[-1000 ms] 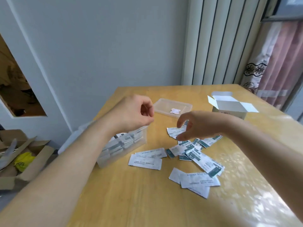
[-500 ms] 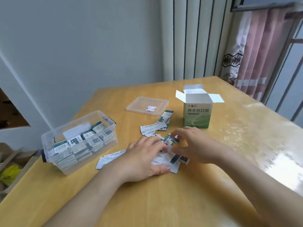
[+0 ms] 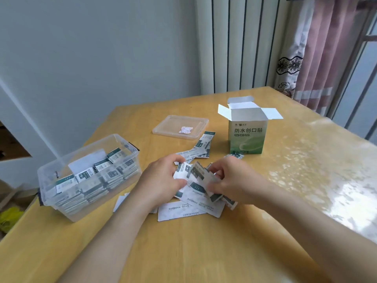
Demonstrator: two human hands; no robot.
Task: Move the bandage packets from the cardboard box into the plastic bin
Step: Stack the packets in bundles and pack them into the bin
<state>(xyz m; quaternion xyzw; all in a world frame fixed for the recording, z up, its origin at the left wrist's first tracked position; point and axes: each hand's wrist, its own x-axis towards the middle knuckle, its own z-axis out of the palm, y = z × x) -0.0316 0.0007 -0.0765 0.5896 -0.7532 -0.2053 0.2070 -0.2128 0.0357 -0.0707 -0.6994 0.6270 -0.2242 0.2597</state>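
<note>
White-and-green bandage packets (image 3: 191, 209) lie scattered in a loose pile on the wooden table (image 3: 183, 252). My left hand (image 3: 161, 180) and my right hand (image 3: 230, 178) meet over the pile, each gripping a bunch of packets lifted between them. The clear plastic bin (image 3: 49, 176) stands to the left, holding several packets. The green-and-white cardboard box (image 3: 247, 135) stands upright behind the pile with its flaps open. More packets (image 3: 204, 142) lie between the pile and the box.
The bin's clear lid (image 3: 179, 127) lies flat behind the pile. A radiator (image 3: 240, 43) and pink curtain (image 3: 326, 52) stand beyond the table's far edge. A brown carton with something yellow (image 3: 8, 218) sits on the floor at the left.
My left hand came from above the bin down to the pile. Both hands went from pressing on the packets to gripping and lifting a bunch. The camera view shifted right.
</note>
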